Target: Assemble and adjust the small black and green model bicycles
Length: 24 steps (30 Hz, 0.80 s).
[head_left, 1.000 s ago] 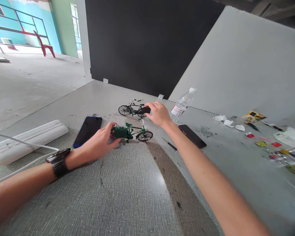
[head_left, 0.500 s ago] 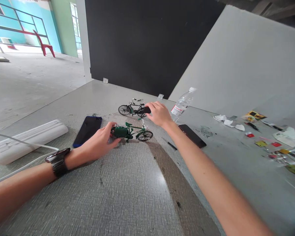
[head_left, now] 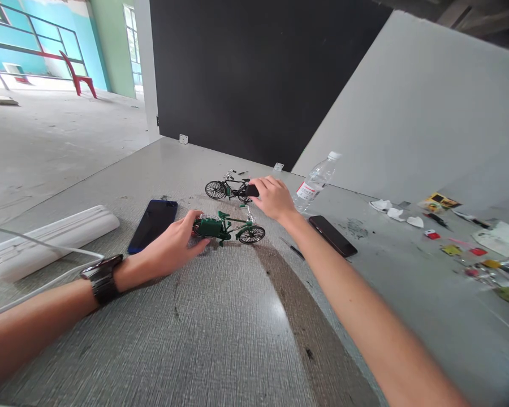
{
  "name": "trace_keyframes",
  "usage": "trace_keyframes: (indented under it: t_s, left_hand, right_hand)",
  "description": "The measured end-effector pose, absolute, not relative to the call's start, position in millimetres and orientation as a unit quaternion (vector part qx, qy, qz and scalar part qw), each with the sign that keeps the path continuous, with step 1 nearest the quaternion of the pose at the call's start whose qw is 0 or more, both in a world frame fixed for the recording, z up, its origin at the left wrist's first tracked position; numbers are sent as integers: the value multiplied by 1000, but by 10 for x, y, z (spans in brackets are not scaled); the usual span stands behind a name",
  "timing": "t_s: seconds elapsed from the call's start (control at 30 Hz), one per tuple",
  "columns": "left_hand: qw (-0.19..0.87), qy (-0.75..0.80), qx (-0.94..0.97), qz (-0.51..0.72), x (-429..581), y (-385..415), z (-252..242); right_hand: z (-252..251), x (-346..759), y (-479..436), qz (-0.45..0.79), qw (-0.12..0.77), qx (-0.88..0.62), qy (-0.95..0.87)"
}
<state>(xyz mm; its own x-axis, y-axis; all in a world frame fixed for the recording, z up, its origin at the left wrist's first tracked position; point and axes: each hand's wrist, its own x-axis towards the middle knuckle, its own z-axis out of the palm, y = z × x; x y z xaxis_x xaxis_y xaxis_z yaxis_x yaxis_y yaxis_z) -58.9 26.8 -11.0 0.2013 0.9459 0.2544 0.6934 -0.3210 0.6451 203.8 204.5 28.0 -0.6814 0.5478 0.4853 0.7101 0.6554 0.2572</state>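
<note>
A green model bicycle (head_left: 229, 227) stands upright on the grey table, its front wheel to the right. My left hand (head_left: 180, 240), with a black watch on the wrist, is closed round its rear wheel end, thumb in front and fingers behind. Just beyond it stands a black model bicycle (head_left: 227, 189), its handlebar to the left. My right hand (head_left: 274, 198) is closed on a small black piece (head_left: 252, 190) at that bicycle's rear wheel. Whether the piece touches the wheel is hard to tell.
A blue-edged phone (head_left: 153, 225) and a white power strip (head_left: 53, 243) with a cable lie left. Right of my right hand are a plastic bottle (head_left: 316, 182), a dark phone (head_left: 333, 235) and a thin tool (head_left: 296, 251). Scraps and packets (head_left: 441, 202) lie far right.
</note>
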Motion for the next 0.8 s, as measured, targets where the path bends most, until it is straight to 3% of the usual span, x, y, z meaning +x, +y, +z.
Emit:
trace_keyframes:
  t_s: [0.8]
  left_hand:
    - [193,546,751,317,-587,258,-110]
  right_hand:
    - [298,2034,2034,-184,228,-398,-869]
